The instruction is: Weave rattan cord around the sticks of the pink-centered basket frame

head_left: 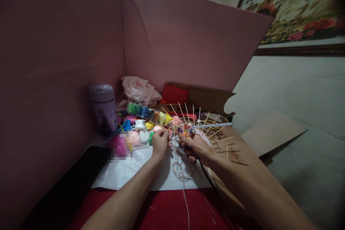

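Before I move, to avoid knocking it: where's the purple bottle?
In the head view, the purple bottle stands at left, beside the crumpled pink bag.

Pink panels (188, 36) stand beyond the fingers (185, 139) and to their left, set at an angle. Higher up to their right, a framed picture (304, 14) hangs on a pale wall (318, 97). The light is dim.

Your left hand (161, 144) and right hand (198, 145): frame centre, side by side, over the sheet (115, 174). Glue gun (190, 129) in your right. Sticks (193, 114) behind it and rightward. Packets (139, 125) left of centre; bottle (104, 104) farther left; bag (138, 90) behind packets. String (183, 187) below your hands, reaching the bottom edge.
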Demonstrator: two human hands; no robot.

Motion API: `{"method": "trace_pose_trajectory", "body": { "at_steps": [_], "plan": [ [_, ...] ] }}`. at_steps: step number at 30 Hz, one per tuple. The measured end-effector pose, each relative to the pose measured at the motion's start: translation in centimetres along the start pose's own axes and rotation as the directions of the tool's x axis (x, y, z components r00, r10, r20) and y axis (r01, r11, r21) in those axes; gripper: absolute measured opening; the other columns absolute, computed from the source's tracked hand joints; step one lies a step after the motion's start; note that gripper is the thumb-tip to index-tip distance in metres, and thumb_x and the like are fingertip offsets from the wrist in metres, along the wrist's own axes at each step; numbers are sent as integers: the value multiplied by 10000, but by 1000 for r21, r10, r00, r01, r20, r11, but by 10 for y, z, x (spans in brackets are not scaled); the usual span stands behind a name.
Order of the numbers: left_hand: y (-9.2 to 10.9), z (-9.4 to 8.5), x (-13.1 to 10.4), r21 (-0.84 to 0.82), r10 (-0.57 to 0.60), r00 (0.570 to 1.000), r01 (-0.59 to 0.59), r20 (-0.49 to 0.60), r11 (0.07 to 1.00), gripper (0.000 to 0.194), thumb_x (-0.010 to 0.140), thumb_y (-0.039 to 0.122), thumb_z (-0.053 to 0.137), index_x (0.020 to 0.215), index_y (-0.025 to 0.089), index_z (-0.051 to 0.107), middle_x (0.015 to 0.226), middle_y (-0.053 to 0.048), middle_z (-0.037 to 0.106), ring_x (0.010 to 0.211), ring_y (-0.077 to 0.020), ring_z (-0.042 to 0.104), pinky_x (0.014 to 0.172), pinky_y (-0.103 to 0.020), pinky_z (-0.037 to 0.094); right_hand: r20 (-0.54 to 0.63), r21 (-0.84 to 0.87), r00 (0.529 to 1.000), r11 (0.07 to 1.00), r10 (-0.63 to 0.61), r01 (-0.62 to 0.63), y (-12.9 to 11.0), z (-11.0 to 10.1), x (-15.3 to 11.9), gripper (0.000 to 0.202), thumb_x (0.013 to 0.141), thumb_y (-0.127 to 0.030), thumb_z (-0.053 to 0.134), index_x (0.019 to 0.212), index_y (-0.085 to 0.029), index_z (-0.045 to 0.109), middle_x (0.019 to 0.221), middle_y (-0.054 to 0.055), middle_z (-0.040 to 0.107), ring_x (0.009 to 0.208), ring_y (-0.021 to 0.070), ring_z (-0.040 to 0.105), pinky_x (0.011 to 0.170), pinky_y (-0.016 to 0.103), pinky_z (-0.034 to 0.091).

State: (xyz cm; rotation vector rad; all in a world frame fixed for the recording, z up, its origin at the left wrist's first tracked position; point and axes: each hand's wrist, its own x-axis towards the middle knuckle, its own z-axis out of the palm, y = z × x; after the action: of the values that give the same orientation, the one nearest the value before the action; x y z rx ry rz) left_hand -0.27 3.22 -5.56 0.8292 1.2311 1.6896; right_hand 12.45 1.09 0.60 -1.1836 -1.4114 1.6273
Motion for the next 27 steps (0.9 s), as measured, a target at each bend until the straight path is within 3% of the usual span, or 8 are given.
{"method": "trace_pose_trajectory", "body": {
  "at_steps": [8, 12, 19, 23, 27],
  "plan": [
    [1, 0, -1, 16, 7, 1000, -8, 28, 1000, 213, 681, 332, 553, 562, 171, 482, 407, 44, 500, 264, -62, 386, 285, -173, 239, -9, 143, 988, 978, -154, 153, -1, -5, -2, 437, 651, -539, 680, 768, -148, 522, 559, -67, 428, 373, 22, 307, 255, 123, 251],
    [0, 0, 0, 14, 10, 1000, -11, 29, 1000, 204, 675, 320, 554, 559, 166, 487, 424, 38, 512, 268, -55, 386, 285, -165, 229, -104, 157, 964, 953, -246, 260, -13, -18, -11, 447, 624, -558, 687, 758, -163, 527, 541, -62, 453, 357, 35, 349, 256, 139, 272],
    [4, 1, -1, -2, 7, 1000, -7, 26, 1000, 210, 642, 328, 579, 546, 163, 492, 435, 31, 524, 278, -55, 390, 287, -167, 240, -237, -161, 909, 937, -343, 311, -16, -84, -50, 400, 684, -533, 647, 626, -177, 475, 481, -60, 426, 354, 49, 345, 306, 176, 274],
    [5, 1, -1, -4, 6, 1000, -6, 27, 1000, 213, 635, 323, 590, 538, 161, 492, 430, 32, 523, 274, -50, 380, 283, -164, 224, -234, -481, 920, 860, -314, 171, -1, -121, -80, 347, 699, -497, 636, 619, -179, 522, 454, -42, 423, 382, 78, 352, 348, 209, 294],
    [5, 0, -2, -7, 11, 999, -11, 46, 1000, 212, 645, 326, 601, 554, 157, 510, 411, 39, 507, 268, -46, 362, 281, -163, 206, -225, -602, 936, 794, -272, 85, 12, -135, -106, 277, 656, -454, 650, 774, -204, 625, 591, 16, 571, 502, 158, 492, 450, 258, 402]
  ]
}}
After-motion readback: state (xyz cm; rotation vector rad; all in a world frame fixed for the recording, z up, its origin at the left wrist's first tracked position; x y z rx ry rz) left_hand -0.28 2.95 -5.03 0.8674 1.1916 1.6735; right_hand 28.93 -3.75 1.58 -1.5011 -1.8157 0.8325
